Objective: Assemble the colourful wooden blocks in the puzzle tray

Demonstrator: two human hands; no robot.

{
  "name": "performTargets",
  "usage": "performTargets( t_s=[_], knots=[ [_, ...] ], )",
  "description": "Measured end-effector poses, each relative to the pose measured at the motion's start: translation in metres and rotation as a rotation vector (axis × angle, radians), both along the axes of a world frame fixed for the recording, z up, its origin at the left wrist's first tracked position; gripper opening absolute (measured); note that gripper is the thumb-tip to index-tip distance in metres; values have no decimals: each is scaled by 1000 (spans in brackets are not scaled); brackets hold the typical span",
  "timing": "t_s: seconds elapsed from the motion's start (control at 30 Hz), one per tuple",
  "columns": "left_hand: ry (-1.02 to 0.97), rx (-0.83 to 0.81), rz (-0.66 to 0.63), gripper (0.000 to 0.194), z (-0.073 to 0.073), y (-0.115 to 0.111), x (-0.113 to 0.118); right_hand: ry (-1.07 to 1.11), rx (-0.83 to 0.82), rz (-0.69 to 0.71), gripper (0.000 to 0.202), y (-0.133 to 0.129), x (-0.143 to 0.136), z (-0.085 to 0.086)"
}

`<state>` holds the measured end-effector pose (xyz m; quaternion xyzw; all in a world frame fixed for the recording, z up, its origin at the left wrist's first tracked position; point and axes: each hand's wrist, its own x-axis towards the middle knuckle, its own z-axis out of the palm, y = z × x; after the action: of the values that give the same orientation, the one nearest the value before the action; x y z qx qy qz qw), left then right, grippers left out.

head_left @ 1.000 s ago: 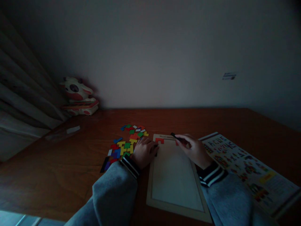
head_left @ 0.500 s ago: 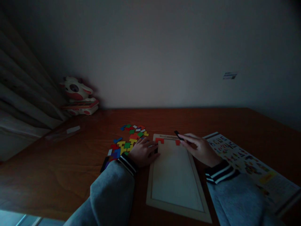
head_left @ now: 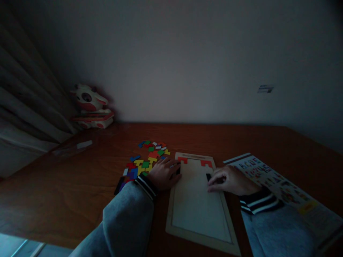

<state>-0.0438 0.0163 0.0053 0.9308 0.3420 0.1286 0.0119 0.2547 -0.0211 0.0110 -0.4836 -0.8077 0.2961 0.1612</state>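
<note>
A pale wooden puzzle tray (head_left: 198, 214) lies on the table, with one red piece (head_left: 183, 160) in its top left corner and another red piece (head_left: 206, 163) at its top right. My right hand (head_left: 227, 180) pinches a black puzzle piece (head_left: 208, 177) over the tray's right side, below the right red piece. My left hand (head_left: 164, 174) lies across the tray's left edge with fingers stretched out. Between its fingers shows a second black piece (head_left: 178, 169), at the inner left edge; part of it is hidden.
Several colourful pieces (head_left: 145, 165) lie loose left of the tray, partly behind my left hand. A printed pattern sheet (head_left: 268, 178) lies to the right, partly under my right sleeve. A cow-shaped toy (head_left: 92, 103) stands at the back left, near a curtain (head_left: 29, 103).
My right hand has come down and nearer from the tray's top edge with the black piece, uncovering the right red piece. My left hand stays in place.
</note>
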Motion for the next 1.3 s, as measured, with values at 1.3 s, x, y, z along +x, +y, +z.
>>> performTargets(
  t_s=[1.3],
  knots=[
    [19,20,11,44,0,-2,1,18,13,-359,46,7,14,-23]
  ],
)
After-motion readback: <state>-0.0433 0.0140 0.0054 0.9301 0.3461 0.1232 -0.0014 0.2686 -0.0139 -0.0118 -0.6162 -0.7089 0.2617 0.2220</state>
